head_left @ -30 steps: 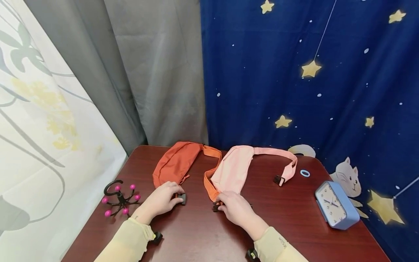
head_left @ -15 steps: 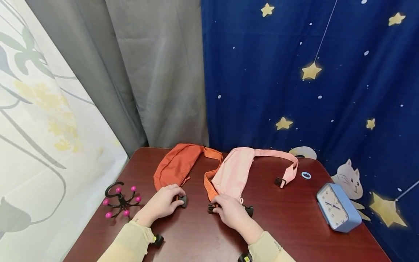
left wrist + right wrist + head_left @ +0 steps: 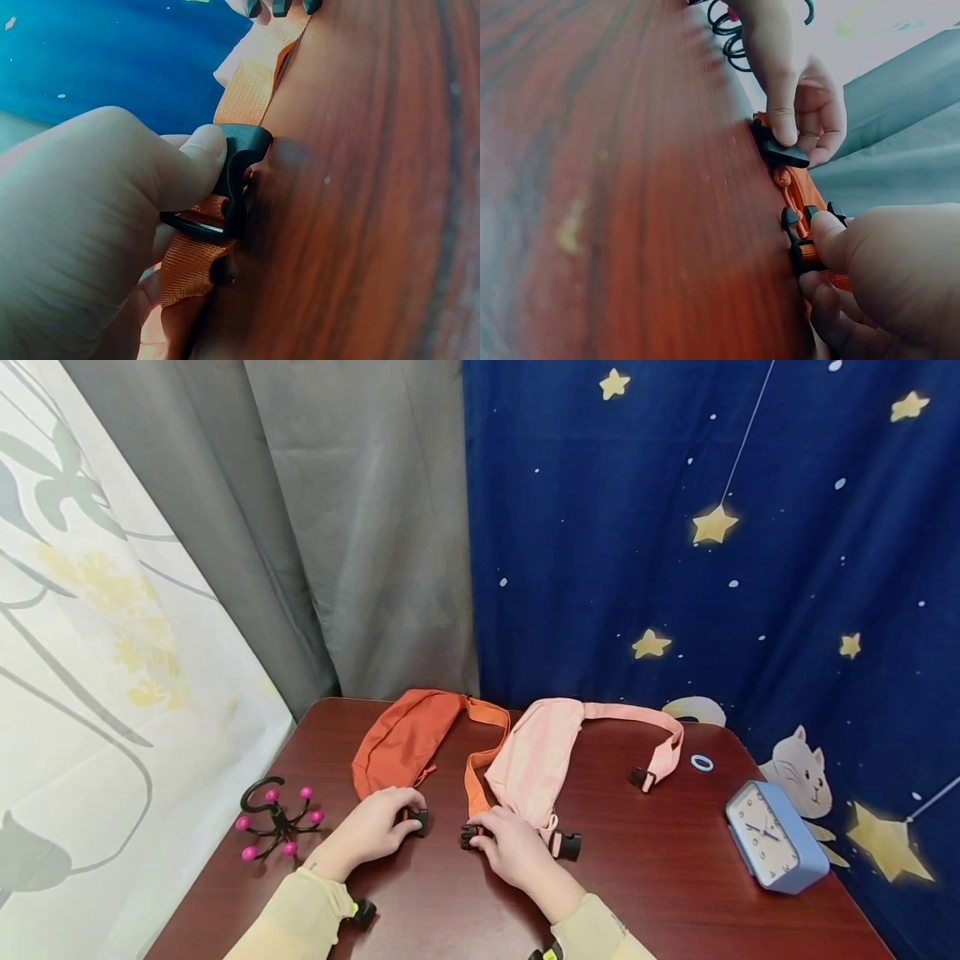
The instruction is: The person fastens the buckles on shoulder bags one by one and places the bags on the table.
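Observation:
An orange-red waist bag (image 3: 408,735) lies at the back of the table, its orange strap (image 3: 487,714) curving right. My left hand (image 3: 373,822) pinches the black socket half of its buckle (image 3: 244,146) between thumb and fingers. To the right, my right hand (image 3: 517,852) pinches the pronged buckle half (image 3: 804,251) on the orange strap's end. The prongs point toward the socket, and a gap separates the two halves. A pink waist bag (image 3: 536,756) lies behind my right hand, with its own black buckle socket (image 3: 567,845) just right of that hand.
At the left stands a black claw-shaped massager (image 3: 279,818) with pink tips. A blue alarm clock (image 3: 776,835) and a small light-blue ring (image 3: 702,763) are on the right. The pink strap's pronged buckle (image 3: 642,778) lies near the ring. Curtains hang behind the table.
My right hand has moved left with the pronged buckle half, closer to the left hand, uncovering the pink bag's buckle socket. The left hand has stayed nearly still.

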The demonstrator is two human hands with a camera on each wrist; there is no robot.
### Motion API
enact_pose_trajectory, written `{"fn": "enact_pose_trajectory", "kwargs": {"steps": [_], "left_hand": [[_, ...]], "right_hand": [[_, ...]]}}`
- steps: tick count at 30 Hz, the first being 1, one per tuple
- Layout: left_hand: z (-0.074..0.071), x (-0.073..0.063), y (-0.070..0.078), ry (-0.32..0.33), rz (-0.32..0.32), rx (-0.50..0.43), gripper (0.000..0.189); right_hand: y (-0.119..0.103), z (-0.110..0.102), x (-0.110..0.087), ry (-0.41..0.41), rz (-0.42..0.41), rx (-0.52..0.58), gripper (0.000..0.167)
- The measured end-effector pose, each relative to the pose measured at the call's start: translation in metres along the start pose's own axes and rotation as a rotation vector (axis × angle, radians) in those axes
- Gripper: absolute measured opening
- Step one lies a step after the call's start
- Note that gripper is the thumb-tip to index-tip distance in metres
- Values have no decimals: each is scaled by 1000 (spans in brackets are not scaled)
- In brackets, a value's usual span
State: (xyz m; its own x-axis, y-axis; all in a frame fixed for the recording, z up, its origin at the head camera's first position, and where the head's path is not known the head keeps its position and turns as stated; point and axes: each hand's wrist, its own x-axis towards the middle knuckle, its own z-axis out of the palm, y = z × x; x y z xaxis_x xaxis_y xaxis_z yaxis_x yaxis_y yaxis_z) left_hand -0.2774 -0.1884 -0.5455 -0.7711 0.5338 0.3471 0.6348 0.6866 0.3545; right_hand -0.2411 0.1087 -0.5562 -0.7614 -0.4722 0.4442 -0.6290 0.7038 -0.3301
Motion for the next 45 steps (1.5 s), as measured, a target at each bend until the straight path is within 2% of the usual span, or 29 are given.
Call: {"fn": "enact_pose_trajectory", "kwargs": {"steps": [3, 9, 14, 24, 33, 45], "left_hand": [[1, 0, -1, -7, -7, -29, 22], [3, -1, -4, 14, 6, -75, 24], [4, -1, -4, -14, 0, -95, 23], [4, -2, -5, -21, -15, -96, 24], [6, 1, -7, -12, -20, -114, 24], [6, -2, -5, 3, -4, -120, 24]], "right_hand": [[-3, -1, 0, -22, 40, -10, 17], [-3, 4, 1, 37, 7, -6, 19], [-3, 8, 3, 45, 18, 24, 22], [-4, 21, 9, 17, 59, 42, 23], [-8, 24, 15, 2, 95, 63, 23], [-17, 28, 20, 33, 97, 63, 22]]}}
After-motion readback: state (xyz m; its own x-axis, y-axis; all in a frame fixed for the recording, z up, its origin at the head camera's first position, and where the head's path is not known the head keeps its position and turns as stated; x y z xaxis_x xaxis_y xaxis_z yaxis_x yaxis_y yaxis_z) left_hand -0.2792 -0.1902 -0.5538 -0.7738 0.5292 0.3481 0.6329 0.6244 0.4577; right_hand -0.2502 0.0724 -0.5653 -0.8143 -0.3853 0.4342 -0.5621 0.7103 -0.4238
